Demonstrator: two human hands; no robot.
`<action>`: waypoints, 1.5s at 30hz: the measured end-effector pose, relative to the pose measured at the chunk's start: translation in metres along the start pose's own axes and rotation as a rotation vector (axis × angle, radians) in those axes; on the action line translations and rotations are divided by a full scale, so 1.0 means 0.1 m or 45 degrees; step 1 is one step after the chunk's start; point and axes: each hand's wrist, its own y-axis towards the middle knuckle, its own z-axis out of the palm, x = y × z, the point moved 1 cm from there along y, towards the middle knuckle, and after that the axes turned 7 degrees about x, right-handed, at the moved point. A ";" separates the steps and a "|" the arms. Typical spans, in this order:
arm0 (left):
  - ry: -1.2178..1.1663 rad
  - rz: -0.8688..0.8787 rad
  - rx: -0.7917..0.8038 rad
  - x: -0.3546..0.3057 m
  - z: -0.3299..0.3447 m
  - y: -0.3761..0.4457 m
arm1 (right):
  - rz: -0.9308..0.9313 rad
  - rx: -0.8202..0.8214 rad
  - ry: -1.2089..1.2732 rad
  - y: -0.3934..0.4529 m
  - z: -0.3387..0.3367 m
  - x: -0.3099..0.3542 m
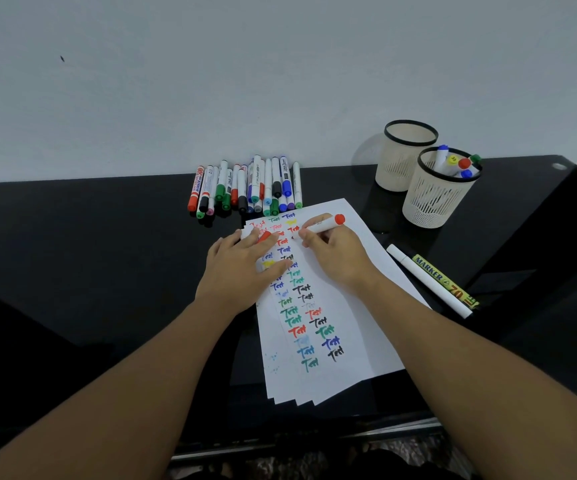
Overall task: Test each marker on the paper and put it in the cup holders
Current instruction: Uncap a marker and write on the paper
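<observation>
A stack of white paper sheets (349, 306) lies on the black table, covered with several coloured "Test" words. My right hand (339, 254) grips a white marker with a red end (325, 225), its tip down on the paper near the top. My left hand (242, 268) rests flat on the paper's left edge, and a red cap (264, 237) is pinched between its fingers. Two beige cup holders stand at the back right. The rear cup holder (410, 161) shows nothing inside, while the nearer cup holder (436, 199) has several markers in it.
A pile of several capped markers (245, 185) lies by the wall behind the paper. A white marker (429, 282) and a green-yellow marker (448, 282) lie on the table right of the paper. The black table's (107, 254) front edge is near my body.
</observation>
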 end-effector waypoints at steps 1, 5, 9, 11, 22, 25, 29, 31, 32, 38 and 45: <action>0.002 -0.001 0.001 0.00 0.00 0.00 | 0.005 -0.020 -0.004 0.00 0.00 0.00; 0.001 -0.002 0.008 0.00 0.00 0.00 | 0.068 -0.065 0.012 -0.01 -0.01 0.01; -0.006 -0.001 0.003 -0.01 -0.01 -0.01 | 0.068 -0.033 -0.008 -0.02 -0.01 0.03; -0.007 -0.004 0.009 -0.02 -0.02 -0.01 | 0.075 -0.031 -0.016 -0.04 -0.02 0.03; 0.002 -0.009 0.019 -0.02 -0.02 -0.01 | 0.079 -0.067 0.021 -0.06 -0.03 0.04; -0.007 -0.010 0.021 -0.02 -0.02 -0.01 | 0.071 -0.058 0.024 -0.05 -0.03 0.03; -0.022 -0.013 0.016 -0.03 -0.04 -0.02 | 0.113 -0.075 0.003 -0.03 -0.04 0.00; -0.022 -0.015 0.023 -0.03 -0.04 -0.02 | 0.128 -0.099 0.012 -0.02 -0.04 -0.01; -0.021 -0.015 0.025 -0.03 -0.05 -0.02 | 0.134 -0.100 0.014 -0.02 -0.04 -0.02; -0.030 -0.017 0.023 -0.03 -0.04 -0.02 | 0.111 -0.086 -0.022 -0.02 -0.03 0.01; -0.027 -0.014 0.021 -0.04 -0.05 -0.03 | 0.101 -0.107 0.009 -0.02 -0.03 0.00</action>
